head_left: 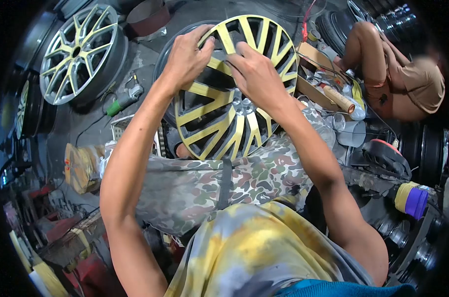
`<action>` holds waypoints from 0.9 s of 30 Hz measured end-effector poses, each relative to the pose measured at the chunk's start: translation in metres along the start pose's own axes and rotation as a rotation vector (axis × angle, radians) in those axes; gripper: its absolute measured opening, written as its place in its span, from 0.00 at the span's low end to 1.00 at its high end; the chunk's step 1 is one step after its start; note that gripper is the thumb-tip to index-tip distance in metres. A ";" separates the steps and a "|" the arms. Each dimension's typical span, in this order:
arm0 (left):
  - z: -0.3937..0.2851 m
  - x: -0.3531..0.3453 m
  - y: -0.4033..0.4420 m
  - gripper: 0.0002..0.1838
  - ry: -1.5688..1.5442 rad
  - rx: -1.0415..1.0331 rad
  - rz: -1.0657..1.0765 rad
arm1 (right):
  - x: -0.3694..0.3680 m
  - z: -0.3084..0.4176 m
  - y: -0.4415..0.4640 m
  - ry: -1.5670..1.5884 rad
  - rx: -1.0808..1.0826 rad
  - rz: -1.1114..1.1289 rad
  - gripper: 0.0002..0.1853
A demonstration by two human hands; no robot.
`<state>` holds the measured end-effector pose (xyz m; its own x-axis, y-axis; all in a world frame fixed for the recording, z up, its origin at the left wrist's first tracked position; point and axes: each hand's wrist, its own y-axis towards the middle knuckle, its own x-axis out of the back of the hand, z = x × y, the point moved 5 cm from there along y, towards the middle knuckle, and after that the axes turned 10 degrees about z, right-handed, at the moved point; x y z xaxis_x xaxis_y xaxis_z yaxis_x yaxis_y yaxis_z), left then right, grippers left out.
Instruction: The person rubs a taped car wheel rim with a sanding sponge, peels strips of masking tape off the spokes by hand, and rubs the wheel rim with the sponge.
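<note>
A car wheel rim (189,118) with yellow-covered spoke faces and dark gaps leans over my camouflage-clad legs. Whether the yellow is tape or paint I cannot tell for certain. My left hand (189,57) is closed at its upper left edge, fingers curled against the rim. Across the upper spokes lies my right hand (258,76), thumb and fingers drawn together near the middle. What it pinches, if anything, is too small to make out. The rim's silver hub shows just below my right hand.
Another yellow-spoked rim (81,52) lies at upper left, near a green-ended power tool (123,101). A co-worker (407,81) crouches at upper right. Beside them are a paper roll (339,99) and a clear bucket (351,133). Yellow and purple tape rolls (411,199) sit at right.
</note>
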<state>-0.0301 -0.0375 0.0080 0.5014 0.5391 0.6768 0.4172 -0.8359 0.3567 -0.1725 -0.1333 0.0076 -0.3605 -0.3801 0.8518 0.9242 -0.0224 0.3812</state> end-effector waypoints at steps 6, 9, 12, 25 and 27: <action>-0.004 0.005 -0.002 0.17 -0.072 -0.004 -0.033 | 0.023 -0.003 -0.012 -0.073 -0.125 0.207 0.04; -0.003 0.004 0.001 0.16 -0.072 0.008 -0.034 | 0.043 -0.014 -0.022 0.059 -0.132 0.003 0.07; -0.006 0.003 0.000 0.17 -0.084 0.014 -0.026 | 0.029 -0.002 -0.007 0.176 0.002 -0.096 0.07; 0.001 0.000 -0.001 0.18 -0.090 0.010 0.001 | 0.005 -0.005 0.007 0.118 0.047 -0.040 0.07; 0.005 0.004 -0.002 0.19 -0.120 0.040 0.032 | 0.000 -0.011 -0.002 0.133 0.022 -0.003 0.09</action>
<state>-0.0253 -0.0331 0.0066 0.6007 0.5228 0.6049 0.4286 -0.8492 0.3083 -0.1729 -0.1431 0.0030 -0.3422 -0.4997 0.7958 0.9196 -0.0040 0.3929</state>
